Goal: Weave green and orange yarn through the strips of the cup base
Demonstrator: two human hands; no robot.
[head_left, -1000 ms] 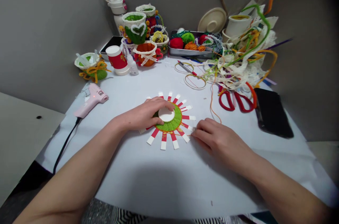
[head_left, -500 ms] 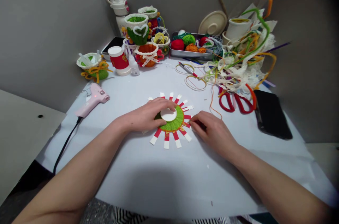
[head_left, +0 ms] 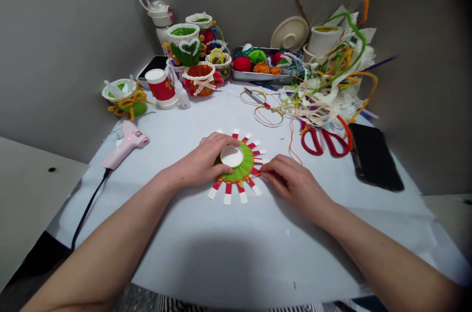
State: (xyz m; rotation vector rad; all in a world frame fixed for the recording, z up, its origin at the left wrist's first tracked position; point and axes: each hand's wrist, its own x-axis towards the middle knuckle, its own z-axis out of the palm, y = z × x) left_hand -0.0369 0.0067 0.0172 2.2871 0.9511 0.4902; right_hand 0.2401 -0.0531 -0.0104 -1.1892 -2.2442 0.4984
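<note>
A paper cup cut into splayed red-and-white strips [head_left: 228,189] lies flat on the table, with green yarn [head_left: 243,170] woven around its round white base [head_left: 231,156]. Orange yarn [head_left: 254,176] follows the edge of the green ring and stretches to my right hand [head_left: 291,179]. The thumb and fingertips of that hand pinch the strand beside the right-hand strips. From the left, my left hand [head_left: 206,157] grips the cup, thumb on the green yarn and fingers over the far side, hiding the strips there.
A pink glue gun [head_left: 125,144] with a black cord lies at left. Red-handled scissors [head_left: 326,144] and a black phone [head_left: 375,157] are at right. Behind stand yarn-covered cups [head_left: 186,46], a metal tray [head_left: 258,76] of yarn balls and a heap of lace [head_left: 332,100].
The view has shifted slightly. My right hand stays by the cup's right edge, and the orange strand now shows stretched between the ring and its fingertips. My left hand keeps its hold.
</note>
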